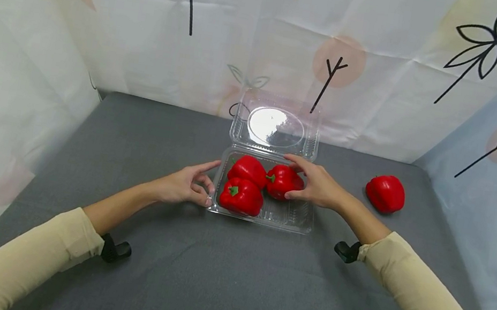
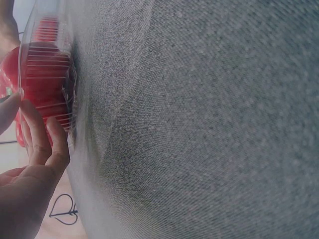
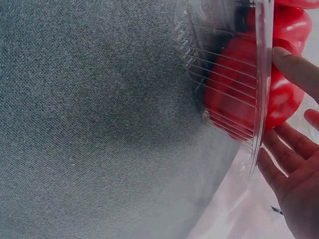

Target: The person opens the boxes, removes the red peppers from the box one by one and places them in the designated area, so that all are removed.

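Note:
Three red bell peppers lie in the clear plastic container (image 1: 287,221), whose lid (image 1: 277,127) stands raised at the back. Two are on the left, the rear pepper (image 1: 248,168) behind the front pepper (image 1: 242,197). At the container's left edge, my left hand (image 1: 187,184) pinches the rim between thumb and fingers, with the index finger stretched out. My right hand (image 1: 319,185) holds the third bell pepper (image 1: 284,183) at the right, thumb on its near side and fingers around its far side. In the right wrist view, that pepper (image 3: 234,89) shows through the ribbed wall.
Another red bell pepper (image 1: 385,193) lies on the grey cloth-covered table (image 1: 219,280), right of the container. A patterned white curtain (image 1: 225,54) hangs behind the table, with more hanging fabric on both sides.

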Available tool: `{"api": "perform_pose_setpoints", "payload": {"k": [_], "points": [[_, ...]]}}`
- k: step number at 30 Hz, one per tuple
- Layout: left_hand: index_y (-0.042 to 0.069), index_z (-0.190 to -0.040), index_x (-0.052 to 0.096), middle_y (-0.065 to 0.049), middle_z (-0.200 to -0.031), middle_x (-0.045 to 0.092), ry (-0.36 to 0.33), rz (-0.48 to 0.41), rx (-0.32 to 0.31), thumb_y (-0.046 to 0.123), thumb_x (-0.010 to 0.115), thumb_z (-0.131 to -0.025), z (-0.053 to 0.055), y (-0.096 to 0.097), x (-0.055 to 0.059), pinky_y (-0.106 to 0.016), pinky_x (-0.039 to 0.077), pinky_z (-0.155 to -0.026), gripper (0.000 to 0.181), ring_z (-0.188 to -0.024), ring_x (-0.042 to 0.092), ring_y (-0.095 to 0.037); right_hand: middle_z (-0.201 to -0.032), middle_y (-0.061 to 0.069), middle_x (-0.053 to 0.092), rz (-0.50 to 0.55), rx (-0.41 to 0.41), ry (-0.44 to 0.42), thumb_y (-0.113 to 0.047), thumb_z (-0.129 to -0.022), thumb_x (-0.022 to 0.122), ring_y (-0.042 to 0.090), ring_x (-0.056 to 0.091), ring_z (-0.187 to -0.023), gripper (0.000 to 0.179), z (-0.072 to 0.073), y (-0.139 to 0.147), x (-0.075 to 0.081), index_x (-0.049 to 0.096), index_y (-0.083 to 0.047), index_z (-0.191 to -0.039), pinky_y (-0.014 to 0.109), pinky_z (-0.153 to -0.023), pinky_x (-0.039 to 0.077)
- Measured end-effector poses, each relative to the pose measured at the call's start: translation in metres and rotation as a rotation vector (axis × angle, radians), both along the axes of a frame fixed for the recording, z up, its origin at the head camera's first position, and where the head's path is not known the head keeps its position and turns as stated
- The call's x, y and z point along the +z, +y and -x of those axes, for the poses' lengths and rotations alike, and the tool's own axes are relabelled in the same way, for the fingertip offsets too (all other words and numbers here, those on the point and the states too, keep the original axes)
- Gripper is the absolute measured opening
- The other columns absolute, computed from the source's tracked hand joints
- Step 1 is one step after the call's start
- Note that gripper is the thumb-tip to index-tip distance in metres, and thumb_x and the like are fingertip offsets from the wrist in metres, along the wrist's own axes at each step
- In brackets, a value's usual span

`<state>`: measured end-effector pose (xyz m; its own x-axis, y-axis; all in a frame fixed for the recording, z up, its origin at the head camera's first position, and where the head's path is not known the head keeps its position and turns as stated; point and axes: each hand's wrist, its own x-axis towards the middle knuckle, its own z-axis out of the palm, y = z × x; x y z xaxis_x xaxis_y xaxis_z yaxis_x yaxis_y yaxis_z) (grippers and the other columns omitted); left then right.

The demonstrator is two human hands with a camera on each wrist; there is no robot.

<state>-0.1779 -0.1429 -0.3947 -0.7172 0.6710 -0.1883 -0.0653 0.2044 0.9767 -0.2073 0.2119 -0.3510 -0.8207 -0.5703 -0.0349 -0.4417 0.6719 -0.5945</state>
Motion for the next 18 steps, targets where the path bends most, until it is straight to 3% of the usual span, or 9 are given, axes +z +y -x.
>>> {"api": "perform_pose_setpoints", "payload": {"k": [18], "points": [[0.008,-0.160,0.007,-0.013,-0.104,0.058,0.003,-0.019,-0.006,-0.005,0.067,-0.087,-0.0005,-0.0002,-0.0007,-0.030,0.055,-0.082,0.095,-0.083,0.065,-0.020,-0.130,0.017,0.061,0.004,-0.017,0.041,-0.014,-0.078,0.083,0.032,0.056,-0.117,0.075,-0.0012,0.0045,0.0090,0.048,-0.002,-0.142,0.053,-0.095,0.049]]}}
